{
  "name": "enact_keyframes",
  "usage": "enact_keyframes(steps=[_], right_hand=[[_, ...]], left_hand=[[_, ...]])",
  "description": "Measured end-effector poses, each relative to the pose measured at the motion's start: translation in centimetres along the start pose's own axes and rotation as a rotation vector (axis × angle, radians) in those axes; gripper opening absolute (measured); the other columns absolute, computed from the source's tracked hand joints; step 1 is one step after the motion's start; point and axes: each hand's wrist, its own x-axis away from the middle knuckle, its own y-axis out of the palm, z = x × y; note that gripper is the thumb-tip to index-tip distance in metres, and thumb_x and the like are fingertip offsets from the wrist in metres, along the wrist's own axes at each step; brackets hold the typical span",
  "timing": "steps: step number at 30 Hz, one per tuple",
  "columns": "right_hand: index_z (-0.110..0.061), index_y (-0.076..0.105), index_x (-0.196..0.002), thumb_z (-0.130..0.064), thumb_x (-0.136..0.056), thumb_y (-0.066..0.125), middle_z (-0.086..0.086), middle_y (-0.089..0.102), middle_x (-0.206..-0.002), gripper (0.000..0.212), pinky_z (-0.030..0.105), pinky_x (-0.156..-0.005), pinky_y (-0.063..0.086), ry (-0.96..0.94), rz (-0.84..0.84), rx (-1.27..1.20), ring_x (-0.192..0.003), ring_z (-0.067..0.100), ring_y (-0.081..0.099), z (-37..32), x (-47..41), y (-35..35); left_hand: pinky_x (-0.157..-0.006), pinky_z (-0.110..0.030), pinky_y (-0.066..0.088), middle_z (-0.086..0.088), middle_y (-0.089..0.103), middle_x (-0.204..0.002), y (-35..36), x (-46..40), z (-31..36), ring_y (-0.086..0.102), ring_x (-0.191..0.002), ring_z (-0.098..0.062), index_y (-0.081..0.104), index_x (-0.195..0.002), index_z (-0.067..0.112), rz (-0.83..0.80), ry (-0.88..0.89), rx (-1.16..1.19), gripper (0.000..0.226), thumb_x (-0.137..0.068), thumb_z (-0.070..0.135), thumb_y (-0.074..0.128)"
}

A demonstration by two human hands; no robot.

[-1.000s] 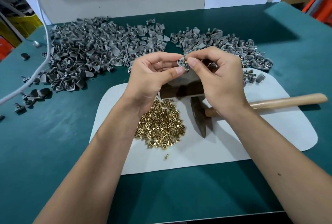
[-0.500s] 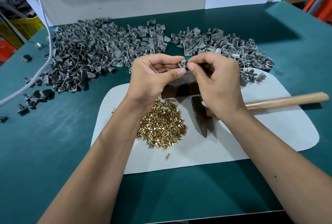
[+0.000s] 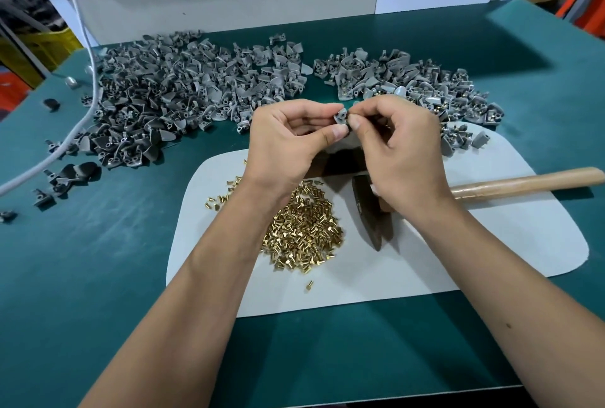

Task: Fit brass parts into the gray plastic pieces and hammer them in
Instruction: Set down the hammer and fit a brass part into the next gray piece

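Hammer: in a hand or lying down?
Lying down. The hammer rests on the white mat, handle pointing right, while both hands hold a gray piece above it.

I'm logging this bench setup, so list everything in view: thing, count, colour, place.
gray plastic pieces: large heap, gray, table's far left; some strays nearby
fitted pieces: smaller heap, gray with brass showing, far right
brass parts: pile, gold, on mat under left forearm
held piece: one, gray, between both hands
hammer: one, wooden handle, dark head, lying on mat at right
mat: one, white, table centre
table: one, teal
cable: one, white, far left
left hand: pinches held piece
right hand: pinches at held piece
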Motion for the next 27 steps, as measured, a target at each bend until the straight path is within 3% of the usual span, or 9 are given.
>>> enact_keyframes(steps=[4, 9, 14, 18, 23, 27], right_hand=[[-0.010, 0.078, -0.104, -0.010, -0.096, 0.066, -0.002, 0.074, -0.096, 0.015, 0.029, -0.086, 0.055, -0.079, -0.057, -0.017, -0.094, 0.009, 0.068, 0.3, -0.7, -0.8], [-0.008, 0.079, -0.099, -0.010, -0.092, 0.074, 0.002, 0.073, -0.093, 0.009, 0.033, -0.079, 0.057, -0.193, -0.046, 0.008, -0.088, 0.014, 0.068, 0.6, -0.8, -1.2], [-0.004, 0.077, -0.097, -0.008, -0.095, 0.070, 0.005, 0.070, -0.091, 0.008, 0.028, -0.077, 0.053, -0.278, -0.034, 0.080, -0.086, 0.016, 0.064, 0.9, -0.9, -1.3], [-0.002, 0.074, -0.095, -0.007, -0.097, 0.066, 0.005, 0.068, -0.090, 0.009, 0.018, -0.077, 0.046, -0.255, 0.019, 0.108, -0.084, 0.015, 0.061, 0.9, -0.8, -1.2], [-0.001, 0.073, -0.092, -0.008, -0.096, 0.067, 0.006, 0.068, -0.088, 0.010, 0.019, -0.075, 0.045, -0.231, 0.045, 0.116, -0.082, 0.017, 0.060, 0.8, -0.7, -0.9], [-0.002, 0.074, -0.093, -0.007, -0.096, 0.066, 0.005, 0.069, -0.089, 0.009, 0.019, -0.075, 0.045, -0.211, 0.046, 0.104, -0.083, 0.017, 0.061, 0.7, -0.6, -0.8]], left_hand=[[-0.083, -0.032, 0.062, -0.008, 0.079, -0.087, -0.6, -0.2, 0.0, 0.074, -0.083, -0.020, 0.076, -0.098, 0.006, -0.019, -0.021, 0.042, 0.028, -0.075, -0.009, 0.081], [-0.085, -0.034, 0.062, -0.010, 0.079, -0.089, -0.8, -0.1, 0.1, 0.074, -0.083, -0.021, 0.075, -0.102, 0.003, -0.061, -0.047, 0.078, 0.028, -0.078, -0.011, 0.077], [-0.081, -0.031, 0.062, -0.017, 0.077, -0.092, -1.1, 0.0, 0.4, 0.074, -0.080, -0.025, 0.072, -0.111, -0.004, -0.111, -0.112, 0.156, 0.023, -0.088, -0.006, 0.070], [-0.094, -0.044, 0.059, -0.019, 0.076, -0.103, -0.6, 0.0, 0.4, 0.074, -0.095, -0.030, 0.071, -0.115, -0.002, -0.060, -0.003, 0.060, 0.029, -0.086, -0.003, 0.075], [-0.085, -0.030, 0.059, -0.009, 0.079, -0.097, 0.1, 0.1, 0.2, 0.076, -0.089, -0.020, 0.075, -0.104, 0.004, -0.040, 0.131, -0.055, 0.031, -0.076, -0.007, 0.083], [-0.086, -0.037, 0.061, -0.011, 0.079, -0.095, 0.4, 0.2, -0.2, 0.077, -0.091, -0.027, 0.077, -0.098, 0.003, 0.012, 0.111, -0.033, 0.025, -0.076, -0.006, 0.083]])
